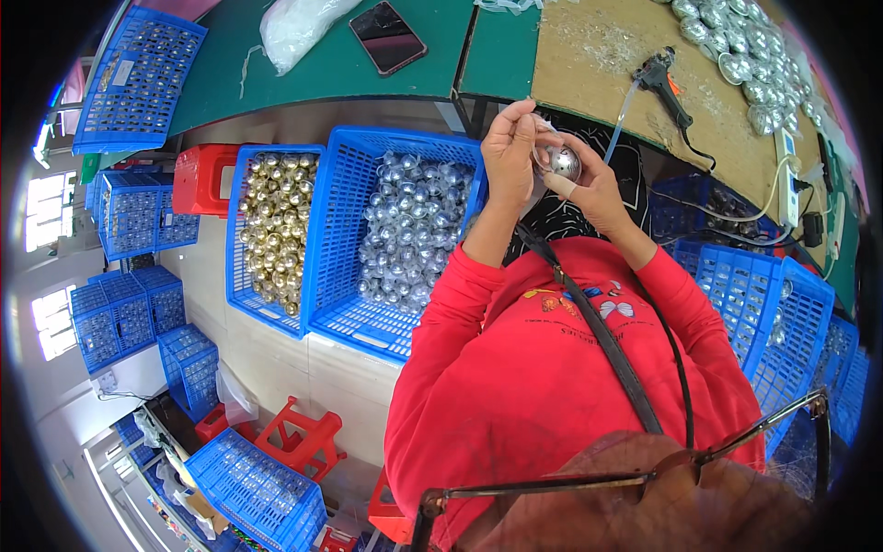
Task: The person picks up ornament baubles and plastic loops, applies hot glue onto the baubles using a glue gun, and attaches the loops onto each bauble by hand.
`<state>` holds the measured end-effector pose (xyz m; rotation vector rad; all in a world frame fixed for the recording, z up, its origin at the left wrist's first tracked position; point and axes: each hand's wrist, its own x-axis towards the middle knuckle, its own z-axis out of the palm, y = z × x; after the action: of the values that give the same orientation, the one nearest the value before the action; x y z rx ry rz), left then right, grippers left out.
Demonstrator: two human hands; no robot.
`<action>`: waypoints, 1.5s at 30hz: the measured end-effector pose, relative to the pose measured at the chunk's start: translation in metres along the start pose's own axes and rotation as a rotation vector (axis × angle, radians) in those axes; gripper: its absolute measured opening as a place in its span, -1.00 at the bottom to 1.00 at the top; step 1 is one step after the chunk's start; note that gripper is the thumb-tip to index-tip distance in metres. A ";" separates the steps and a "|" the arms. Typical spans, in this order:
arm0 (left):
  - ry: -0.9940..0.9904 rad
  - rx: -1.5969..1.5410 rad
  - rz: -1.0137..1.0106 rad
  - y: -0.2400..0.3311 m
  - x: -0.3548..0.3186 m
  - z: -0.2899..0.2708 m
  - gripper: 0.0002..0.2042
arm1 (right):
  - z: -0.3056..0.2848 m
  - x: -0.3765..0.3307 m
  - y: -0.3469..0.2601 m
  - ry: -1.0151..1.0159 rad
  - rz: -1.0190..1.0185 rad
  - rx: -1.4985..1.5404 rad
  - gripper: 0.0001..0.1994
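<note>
Holding a shiny silver ball (563, 163) up before us, we pinch it between both hands, left hand (509, 152) at its 9 o'clock, right hand (593, 184) clasping from 4 o'clock, both equally near

red top, dark strap, taped finger

the person wears a bright red long-sleeved top (515, 368), its sleeves (441, 313) reaching down to the wrists. small printed motifs (579, 304) in blue, white and orange sit across the chest, with a line of dark lettering below them. a dark strap (598, 331) crosses the chest on a slant, and a thin black cord (682, 368) runs beside it. the left hand (510, 156) is bare. the right hand (598, 189) has pale tape (561, 184) wrapped round one fingertip. thin-framed glasses (644, 474) show at the lower edge, with dark arms and a clear lens rim.
</note>
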<state>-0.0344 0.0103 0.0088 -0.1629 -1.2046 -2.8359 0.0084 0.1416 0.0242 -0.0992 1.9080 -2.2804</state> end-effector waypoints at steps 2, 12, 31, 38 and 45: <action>0.008 -0.040 -0.057 0.000 0.002 -0.003 -0.73 | -0.002 -0.001 0.004 0.025 0.025 0.013 -0.40; -0.011 0.033 -0.299 0.005 0.004 -0.053 -0.55 | -0.011 0.004 -0.006 0.033 0.214 0.040 -0.49; -0.690 0.573 -0.311 0.014 0.003 -0.037 -0.07 | -0.020 0.025 -0.019 -0.335 0.529 -0.077 -0.54; -0.509 0.475 -0.225 0.006 -0.008 -0.034 -0.55 | -0.014 0.026 -0.020 -0.305 0.466 -0.089 -0.51; -0.392 0.467 -0.156 0.006 -0.012 -0.031 -0.54 | -0.010 0.020 -0.016 -0.213 0.400 -0.005 -0.39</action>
<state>-0.0244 -0.0164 -0.0099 -0.6437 -1.9964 -2.6196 -0.0142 0.1506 0.0369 0.0354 1.6530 -1.9184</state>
